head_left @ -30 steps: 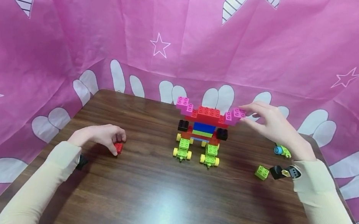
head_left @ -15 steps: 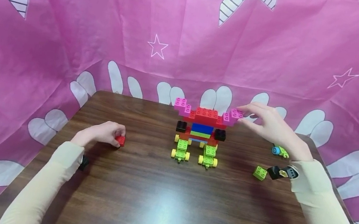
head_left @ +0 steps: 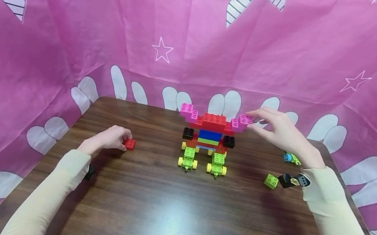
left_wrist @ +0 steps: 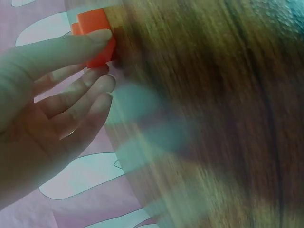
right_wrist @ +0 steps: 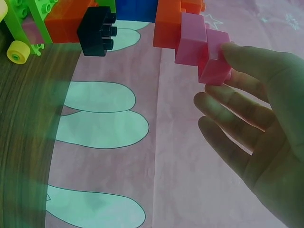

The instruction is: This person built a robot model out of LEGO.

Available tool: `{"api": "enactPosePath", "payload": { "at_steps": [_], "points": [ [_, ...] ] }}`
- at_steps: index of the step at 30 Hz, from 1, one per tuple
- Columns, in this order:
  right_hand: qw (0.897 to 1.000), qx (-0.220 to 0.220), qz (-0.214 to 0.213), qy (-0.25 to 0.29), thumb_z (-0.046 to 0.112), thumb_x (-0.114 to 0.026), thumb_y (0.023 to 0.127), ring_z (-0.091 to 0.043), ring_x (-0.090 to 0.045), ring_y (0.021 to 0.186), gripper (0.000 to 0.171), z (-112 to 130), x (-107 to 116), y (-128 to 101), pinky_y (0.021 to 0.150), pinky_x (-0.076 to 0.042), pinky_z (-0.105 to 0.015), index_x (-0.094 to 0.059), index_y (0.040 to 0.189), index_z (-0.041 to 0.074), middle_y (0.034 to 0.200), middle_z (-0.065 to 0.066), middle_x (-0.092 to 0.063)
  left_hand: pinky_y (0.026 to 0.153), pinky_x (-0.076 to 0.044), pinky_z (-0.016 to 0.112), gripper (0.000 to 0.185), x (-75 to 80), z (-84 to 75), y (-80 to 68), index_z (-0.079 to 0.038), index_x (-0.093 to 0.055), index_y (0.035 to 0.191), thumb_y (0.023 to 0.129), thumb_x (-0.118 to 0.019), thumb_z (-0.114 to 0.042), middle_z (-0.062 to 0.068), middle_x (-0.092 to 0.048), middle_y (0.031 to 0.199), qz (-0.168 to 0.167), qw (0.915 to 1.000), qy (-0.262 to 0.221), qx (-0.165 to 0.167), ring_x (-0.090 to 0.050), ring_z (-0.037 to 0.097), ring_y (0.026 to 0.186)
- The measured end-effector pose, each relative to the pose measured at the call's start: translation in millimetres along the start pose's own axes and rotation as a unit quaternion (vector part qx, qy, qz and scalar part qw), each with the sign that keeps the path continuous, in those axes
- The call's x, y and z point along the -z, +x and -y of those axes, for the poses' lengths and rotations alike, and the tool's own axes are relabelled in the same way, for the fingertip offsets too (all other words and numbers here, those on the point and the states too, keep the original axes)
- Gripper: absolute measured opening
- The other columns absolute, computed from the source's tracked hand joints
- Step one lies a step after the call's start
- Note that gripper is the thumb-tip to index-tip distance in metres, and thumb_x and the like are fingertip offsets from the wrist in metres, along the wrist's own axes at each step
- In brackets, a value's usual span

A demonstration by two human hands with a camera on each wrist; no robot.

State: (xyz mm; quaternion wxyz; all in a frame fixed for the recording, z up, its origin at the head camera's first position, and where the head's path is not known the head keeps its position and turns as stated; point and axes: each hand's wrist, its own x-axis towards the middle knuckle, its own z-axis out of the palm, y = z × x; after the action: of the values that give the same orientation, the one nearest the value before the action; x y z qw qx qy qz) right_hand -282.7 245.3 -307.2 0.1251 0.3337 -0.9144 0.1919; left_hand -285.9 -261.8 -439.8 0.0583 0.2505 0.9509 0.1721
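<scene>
Left hand (head_left: 106, 139) rests on the table (head_left: 167, 212), fingers curled around a small red brick (head_left: 129, 144). At centre stands the brick model (head_left: 207, 138) on yellow wheels. Right hand (head_left: 279, 131) pinches the model's right-end pink brick (head_left: 245, 120) between thumb and fingertips. Beyond, a loose green brick (head_left: 271, 181) lies near the right wrist.

Left hand (head_left: 109, 139) has slid the red brick (head_left: 129, 144) along the table (head_left: 167, 212), apparently slightly closer to the block model (head_left: 209, 137).
</scene>
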Motion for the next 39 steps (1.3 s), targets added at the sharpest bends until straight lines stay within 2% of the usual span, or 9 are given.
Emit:
{"api": "enactPosePath", "payload": {
  "at_steps": [4,7,13,16,23,27,33,39],
  "points": [
    [1.000,-0.001,0.001,0.000,0.020,-0.074,0.090,-0.021,-0.068,0.101,0.038,0,1,0,0.078,-0.061,-0.037,-0.067,0.126,0.014,0.117,-0.003,-0.070,0.069,-0.053,0.030,0.028,0.4,1.4,1.4,0.001,-0.069,0.095,0.073,-0.083,-0.007,0.009,-0.071,0.082,-0.005,0.9998,-0.020,-0.001,-0.064,0.018,0.073],
    [1.000,0.001,-0.002,-0.003,0.019,-0.074,0.089,-0.020,-0.068,0.100,0.038,-1,1,0,0.077,-0.061,-0.036,-0.067,0.126,0.013,0.117,-0.004,-0.070,0.070,-0.053,0.028,0.027,1.8,2.6,3.3,0.000,-0.069,0.098,0.076,-0.082,-0.007,0.009,-0.072,0.085,-0.006,0.9986,-0.052,-0.004,-0.065,0.016,0.075],
    [1.000,0.008,-0.005,-0.008,0.016,-0.074,0.089,-0.019,-0.068,0.099,0.038,-2,1,0,0.077,-0.061,-0.036,-0.067,0.126,0.010,0.119,-0.006,-0.070,0.074,-0.054,0.030,0.031,7.3,0.6,8.4,-0.002,-0.069,0.103,0.077,-0.083,-0.010,0.009,-0.073,0.089,-0.019,0.9955,-0.093,0.004,-0.067,0.016,0.079],
    [1.000,0.009,-0.004,-0.006,0.017,-0.073,0.089,-0.021,-0.068,0.100,0.038,-2,1,0,0.077,-0.061,-0.038,-0.067,0.126,0.010,0.119,-0.007,-0.070,0.077,-0.055,0.031,0.031,12.6,-3.1,11.8,-0.005,-0.070,0.103,0.076,-0.084,-0.011,0.008,-0.073,0.088,-0.031,0.9938,-0.105,0.016,-0.067,0.016,0.081],
    [1.000,0.007,-0.002,-0.004,0.018,-0.074,0.089,-0.021,-0.068,0.099,0.038,-1,0,1,0.076,-0.061,-0.036,-0.067,0.126,0.012,0.118,-0.006,-0.071,0.076,-0.053,0.027,0.029,26.1,-17.0,23.8,-0.009,-0.071,0.103,0.079,-0.083,-0.021,0.005,-0.073,0.091,-0.050,0.9918,-0.117,0.012,-0.067,0.013,0.082],
    [1.000,0.006,0.000,-0.001,0.020,-0.073,0.090,-0.020,-0.068,0.099,0.037,0,0,2,0.076,-0.061,-0.032,-0.067,0.126,0.013,0.117,-0.005,-0.071,0.081,-0.053,0.030,0.031,37.6,-26.9,29.9,-0.010,-0.070,0.105,0.081,-0.082,-0.024,0.006,-0.074,0.093,-0.070,0.9885,-0.132,0.024,-0.068,0.015,0.086],
    [1.000,-0.001,0.003,-0.002,0.020,-0.074,0.089,-0.020,-0.068,0.099,0.039,-1,-1,1,0.077,-0.061,-0.037,-0.067,0.127,0.013,0.118,-0.005,-0.071,0.087,-0.052,0.035,0.032,62.0,-43.4,41.1,-0.006,-0.069,0.108,0.084,-0.080,-0.023,0.011,-0.074,0.100,-0.093,0.9853,-0.142,0.022,-0.068,0.022,0.094],
    [1.000,-0.003,0.002,0.000,0.019,-0.073,0.090,-0.019,-0.068,0.099,0.038,-1,1,-1,0.077,-0.061,-0.038,-0.067,0.126,0.013,0.119,-0.005,-0.071,0.073,-0.051,0.025,0.033,94.3,-67.3,55.6,-0.006,-0.070,0.110,0.084,-0.079,-0.023,0.013,-0.073,0.099,-0.146,0.9811,-0.127,0.009,-0.070,0.022,0.084]
  ]
}}
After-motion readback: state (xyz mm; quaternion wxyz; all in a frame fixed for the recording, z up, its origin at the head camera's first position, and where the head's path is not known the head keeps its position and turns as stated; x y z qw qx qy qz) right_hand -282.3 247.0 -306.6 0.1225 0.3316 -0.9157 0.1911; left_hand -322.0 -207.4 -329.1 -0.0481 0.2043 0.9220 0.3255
